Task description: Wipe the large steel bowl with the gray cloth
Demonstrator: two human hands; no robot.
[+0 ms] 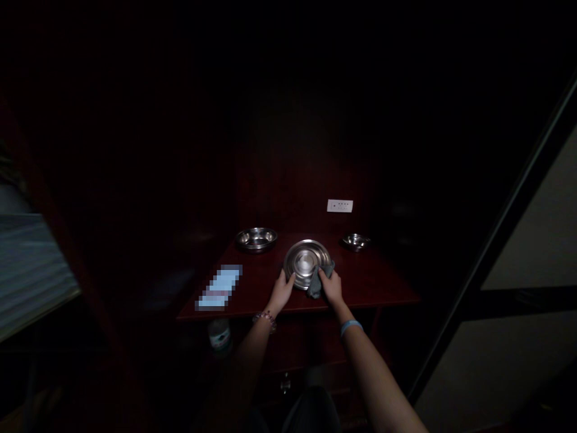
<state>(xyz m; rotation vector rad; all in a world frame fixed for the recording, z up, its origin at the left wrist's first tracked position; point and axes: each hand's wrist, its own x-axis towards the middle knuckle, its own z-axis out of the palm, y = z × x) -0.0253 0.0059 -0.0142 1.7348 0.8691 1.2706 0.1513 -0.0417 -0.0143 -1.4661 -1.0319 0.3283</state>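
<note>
A round shiny steel plate (305, 260) is tilted toward me above the dark red wooden shelf (265, 294). At its lower left rim my left hand (283, 290) grips it, thumb on the near face. My right hand (331, 285) is closed on a grey cloth (316, 284), pressed against the plate's lower right rim. Behind and to the left sits a wide steel bowl (256, 239). A smaller steel bowl (356, 242) stands at the back right.
A blurred-out bright flat rectangle (219, 287) lies on the shelf's left side. A white socket panel (339, 206) is on the back wall. Below the shelf's front edge are a bottle or jar with a label (220, 337) and a metal latch (285, 383).
</note>
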